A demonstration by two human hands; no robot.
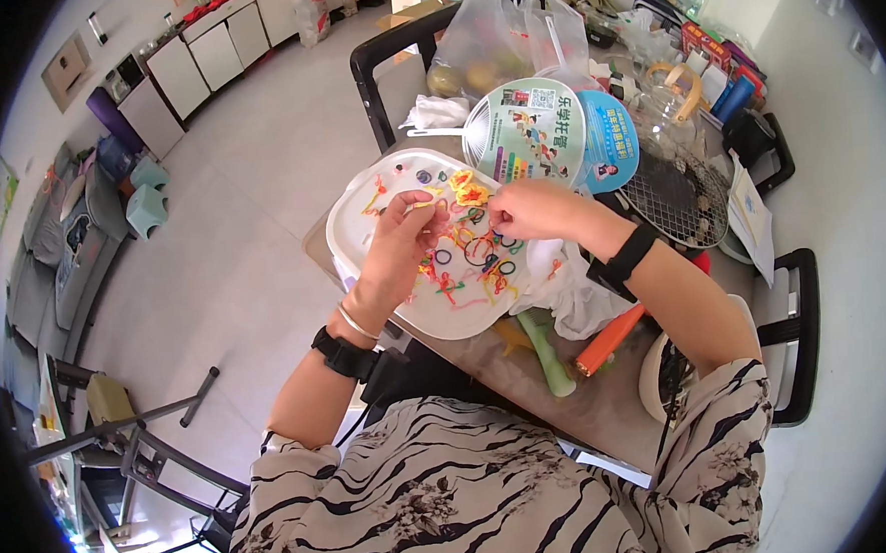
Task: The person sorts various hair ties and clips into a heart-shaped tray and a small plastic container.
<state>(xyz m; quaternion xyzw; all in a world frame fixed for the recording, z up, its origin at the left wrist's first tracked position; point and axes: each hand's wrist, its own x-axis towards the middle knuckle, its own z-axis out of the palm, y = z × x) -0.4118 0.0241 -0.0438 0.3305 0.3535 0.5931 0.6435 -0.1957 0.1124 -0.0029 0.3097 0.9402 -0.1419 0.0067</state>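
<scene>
Curling inward above the white tray point(352, 216), the left hand point(407, 230) and right hand point(538, 211) face each other, fingers bent; I cannot tell whether either pinches anything; colourful bands point(454, 288) lie scattered on the tray, beneath and between the hands; a yellow-orange ruffled piece point(471, 191) sits near the right fingertips; the tray rests on the desk point(621, 419), beside a round green-and-white fan point(525, 127).

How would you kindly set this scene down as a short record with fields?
left hand: over white tray, fingers bent; grip unclear
right hand: fingertips near yellow-orange frilly piece; grip unclear
on tray: small colourful bands and rings
beyond tray: white-and-green fan, blue fan
nearer, right of tray: green object, orange object
</scene>
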